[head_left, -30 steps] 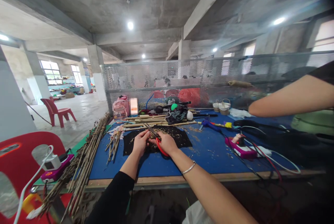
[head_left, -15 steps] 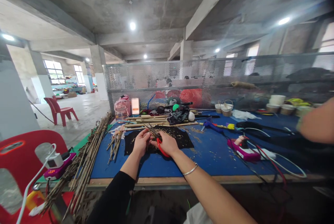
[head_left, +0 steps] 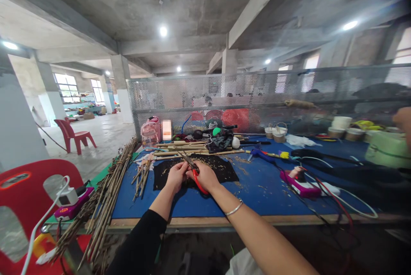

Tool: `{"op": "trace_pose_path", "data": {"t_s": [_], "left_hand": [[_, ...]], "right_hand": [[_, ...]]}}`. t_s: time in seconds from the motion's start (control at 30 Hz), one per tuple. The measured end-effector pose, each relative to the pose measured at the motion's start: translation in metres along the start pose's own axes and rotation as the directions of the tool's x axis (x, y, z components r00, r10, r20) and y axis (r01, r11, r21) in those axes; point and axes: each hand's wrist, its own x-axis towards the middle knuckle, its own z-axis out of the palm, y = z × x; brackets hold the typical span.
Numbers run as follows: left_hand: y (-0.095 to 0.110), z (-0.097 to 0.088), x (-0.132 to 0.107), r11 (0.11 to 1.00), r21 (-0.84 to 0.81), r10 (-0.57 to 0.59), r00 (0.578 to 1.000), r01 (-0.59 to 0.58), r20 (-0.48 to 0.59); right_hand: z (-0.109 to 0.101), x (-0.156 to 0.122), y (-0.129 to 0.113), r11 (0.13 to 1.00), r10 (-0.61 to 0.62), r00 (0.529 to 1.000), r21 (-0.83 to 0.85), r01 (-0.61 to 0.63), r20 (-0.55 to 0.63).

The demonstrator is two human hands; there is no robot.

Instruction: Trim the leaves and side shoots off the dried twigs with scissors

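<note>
My right hand (head_left: 207,176) is closed around a pair of red-handled scissors (head_left: 199,183), whose dark blades point up and away to the left. Close against it, my left hand (head_left: 175,178) has its fingers pinched together beside the blades; whatever sits in that pinch is too small to make out. Both hands are over a black cloth (head_left: 228,171) strewn with pale plant scraps. Short cut sticks (head_left: 141,179) lie just left of the cloth. Farther left, a bundle of long thin twigs (head_left: 109,189) runs along the table's side and past its front edge.
Bamboo poles (head_left: 173,153) lie behind the cloth, near a pink bag (head_left: 150,131). A blue glue gun (head_left: 261,155) and a purple power strip (head_left: 300,185) with cables are to the right on the blue table (head_left: 205,208). Another person's hand (head_left: 403,121) shows at the far right.
My left fingers have closed in toward the scissors and my right hand. At the far right, the other person's arm has drawn back, uncovering a pale green container.
</note>
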Motion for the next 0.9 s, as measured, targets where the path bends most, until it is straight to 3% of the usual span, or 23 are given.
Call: {"op": "trace_pose_path", "data": {"t_s": [0.33, 0.5, 0.73, 0.9], "left_hand": [[0.006, 0.0, -0.004, 0.998, -0.005, -0.067, 0.997, 0.067, -0.035], [0.007, -0.001, -0.005, 1.0, 0.003, -0.024, 0.998, 0.024, -0.054], [0.003, -0.002, -0.004, 0.996, 0.089, 0.022, 0.997, -0.015, -0.077], [0.002, -0.001, -0.004, 0.995, 0.096, 0.027, 0.998, -0.021, -0.056]], "right_hand": [[-0.002, 0.004, 0.006, 0.992, 0.081, 0.995, -0.107, -0.074, 0.066], [-0.006, 0.003, 0.001, 0.985, 0.102, 0.992, -0.146, -0.091, 0.069], [0.002, 0.002, 0.004, 0.994, -0.044, 0.999, -0.099, 0.043, 0.0], [0.012, 0.006, 0.012, 0.99, -0.073, 0.997, -0.12, 0.068, -0.034]]}}
